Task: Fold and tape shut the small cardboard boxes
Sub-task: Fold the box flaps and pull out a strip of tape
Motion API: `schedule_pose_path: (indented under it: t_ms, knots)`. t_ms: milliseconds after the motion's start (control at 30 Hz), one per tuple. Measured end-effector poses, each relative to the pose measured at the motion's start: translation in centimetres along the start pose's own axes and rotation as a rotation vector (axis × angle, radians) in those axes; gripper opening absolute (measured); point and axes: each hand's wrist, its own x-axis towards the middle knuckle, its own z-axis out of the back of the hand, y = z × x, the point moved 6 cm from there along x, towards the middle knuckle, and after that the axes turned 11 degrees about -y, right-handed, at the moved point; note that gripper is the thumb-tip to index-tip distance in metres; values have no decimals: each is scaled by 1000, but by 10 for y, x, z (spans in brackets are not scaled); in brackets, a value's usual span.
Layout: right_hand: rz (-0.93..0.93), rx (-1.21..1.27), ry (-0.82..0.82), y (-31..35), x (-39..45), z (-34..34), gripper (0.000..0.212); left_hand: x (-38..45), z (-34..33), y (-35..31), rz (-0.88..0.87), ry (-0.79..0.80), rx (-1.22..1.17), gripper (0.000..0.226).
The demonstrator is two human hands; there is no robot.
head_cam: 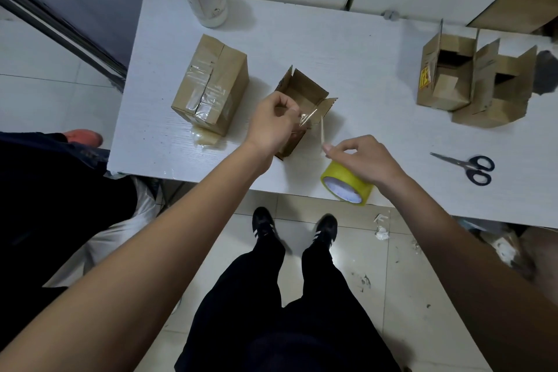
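Our hands stretch tape at the open box [305,93].
Left hand [271,124] pinches the tape end [308,119]; right hand [362,160] grips the tape roll [347,186] at five o'clock.

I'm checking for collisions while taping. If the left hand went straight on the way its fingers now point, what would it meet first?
Probably the open box. The left hand, pinching the tape end, points up and right over the near flap, so that flap comes first. Height is unclear from one view; it might pass above.
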Motion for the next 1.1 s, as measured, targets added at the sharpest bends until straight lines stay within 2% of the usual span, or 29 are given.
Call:
schedule_pose_path:
  t_ms: [133,300,400,533,667,1100]
  knots:
    - [33,159,140,8,-1,6,14,0,0,4,12,-38,-10,21]
    - [-27,148,326,-3,-8,17,18,6,0,8,16,-52,19,19]
    - [-32,110,314,-5,-6,24,21,11,0,13,30,-52,88,16]
    - [-13,107,214,2,-5,31,22,19,1,13,13,-99,231,16]
    - [-11,129,160,12,-7,36,27,24,-3,14,8,-104,244,19]
    - [-175,212,252,33,-25,4,49,27,-11,23,-20,-97,268,27]
